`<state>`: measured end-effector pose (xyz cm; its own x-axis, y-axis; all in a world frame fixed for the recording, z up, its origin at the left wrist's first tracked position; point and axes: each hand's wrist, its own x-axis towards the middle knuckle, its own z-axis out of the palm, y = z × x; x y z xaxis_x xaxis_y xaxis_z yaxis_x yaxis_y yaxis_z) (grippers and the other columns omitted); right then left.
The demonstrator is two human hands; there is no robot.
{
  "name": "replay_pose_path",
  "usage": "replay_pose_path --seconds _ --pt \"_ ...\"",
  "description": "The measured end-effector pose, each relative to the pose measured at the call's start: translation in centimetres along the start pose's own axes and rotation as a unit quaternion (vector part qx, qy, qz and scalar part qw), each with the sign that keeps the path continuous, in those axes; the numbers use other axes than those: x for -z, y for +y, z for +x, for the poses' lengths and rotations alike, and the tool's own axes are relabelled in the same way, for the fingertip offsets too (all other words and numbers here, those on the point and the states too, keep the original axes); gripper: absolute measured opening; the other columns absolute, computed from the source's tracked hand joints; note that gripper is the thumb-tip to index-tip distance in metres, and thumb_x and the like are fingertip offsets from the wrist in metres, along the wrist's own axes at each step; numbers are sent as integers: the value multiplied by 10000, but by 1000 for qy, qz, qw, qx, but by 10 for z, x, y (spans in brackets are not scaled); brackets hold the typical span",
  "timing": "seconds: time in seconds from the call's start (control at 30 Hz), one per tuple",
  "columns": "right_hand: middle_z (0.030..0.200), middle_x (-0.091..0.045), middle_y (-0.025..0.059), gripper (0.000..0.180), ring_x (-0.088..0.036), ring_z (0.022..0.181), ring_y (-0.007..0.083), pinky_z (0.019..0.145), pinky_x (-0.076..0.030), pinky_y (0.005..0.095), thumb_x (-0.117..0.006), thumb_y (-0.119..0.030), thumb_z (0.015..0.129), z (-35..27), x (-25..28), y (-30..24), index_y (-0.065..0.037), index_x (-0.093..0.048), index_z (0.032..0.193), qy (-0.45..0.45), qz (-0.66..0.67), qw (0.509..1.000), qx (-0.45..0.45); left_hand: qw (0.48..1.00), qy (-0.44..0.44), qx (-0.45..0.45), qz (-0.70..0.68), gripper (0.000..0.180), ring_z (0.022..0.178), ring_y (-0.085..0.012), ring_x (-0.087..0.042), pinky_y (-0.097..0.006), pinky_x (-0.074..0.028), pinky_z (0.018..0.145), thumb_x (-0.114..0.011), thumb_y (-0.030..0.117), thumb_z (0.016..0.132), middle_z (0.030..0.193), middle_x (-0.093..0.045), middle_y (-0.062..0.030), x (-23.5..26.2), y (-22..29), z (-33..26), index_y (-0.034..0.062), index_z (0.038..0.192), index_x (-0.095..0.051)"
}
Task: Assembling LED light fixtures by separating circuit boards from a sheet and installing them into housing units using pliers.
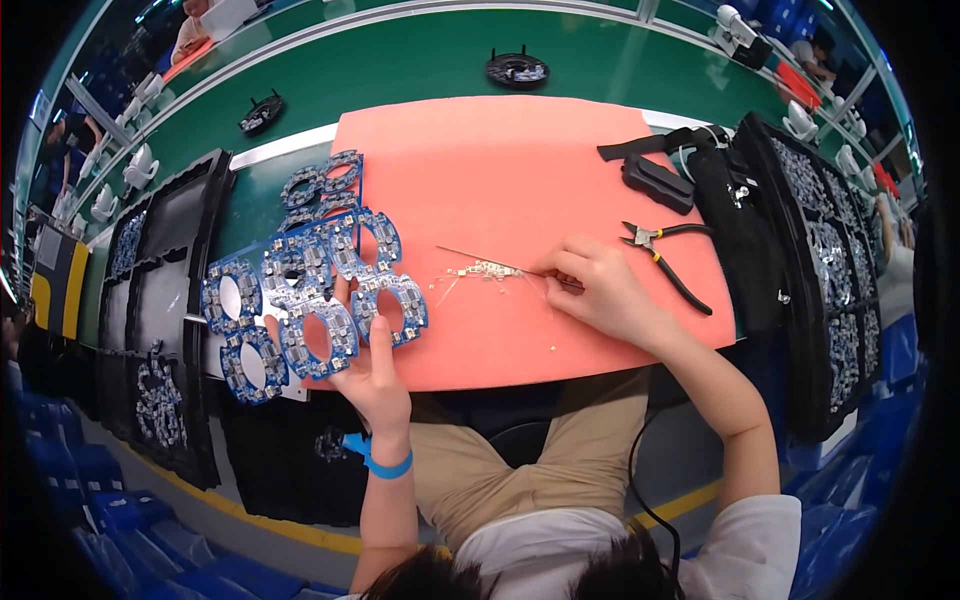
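My left hand (378, 385) grips a panel of blue ring-shaped circuit boards (318, 340) from below, with the thumb on its near right edge. The panel is raised at the left side of the pink mat (480, 180). Over the mat's middle, my right hand (605, 290) is closed in a pinch around a thin, pointed metal tool (470, 256) like tweezers; its far end is partly hidden by my fingers. Just left of those fingers lies a small pile of tiny pale components (490, 270) with thin wire-like strands. More ring boards (325, 185) lie behind the held panel.
Cutters (668, 262) with black and yellow handles lie at the mat's right, near a black case (657, 184). Black trays (165, 290) (825, 270) with boards flank the mat. Two black round units (517, 69) (262, 114) sit on the green belt (400, 70). Other people work farther off.
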<state>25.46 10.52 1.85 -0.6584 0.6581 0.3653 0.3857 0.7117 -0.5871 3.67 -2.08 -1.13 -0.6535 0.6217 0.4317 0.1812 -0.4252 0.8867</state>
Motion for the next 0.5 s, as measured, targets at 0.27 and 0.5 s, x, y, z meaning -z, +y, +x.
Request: replay_pose_path --seconds 0.27,0.5 --pt "836 -596 111 130 -591 773 255 679 -499 374 -621 -26 767 36 -8 15 -6 -658 890 -13 -1 999 49 998 31 -44 -39 707 1313 -271 -422 -402 -343 1095 -474 -133 884 1431 -403 -231 -3 -5 -1 31 1487 -143" --pt "845 -600 101 140 -597 767 238 663 -502 357 -625 -35 764 48 -12 22 -18 -666 897 -69 38 990 120 992 91 -64 -59 711 1350 -274 -369 -416 -292 1115 -490 -124 884 1459 -362 -218 0 -9 -5 2 1485 -132"
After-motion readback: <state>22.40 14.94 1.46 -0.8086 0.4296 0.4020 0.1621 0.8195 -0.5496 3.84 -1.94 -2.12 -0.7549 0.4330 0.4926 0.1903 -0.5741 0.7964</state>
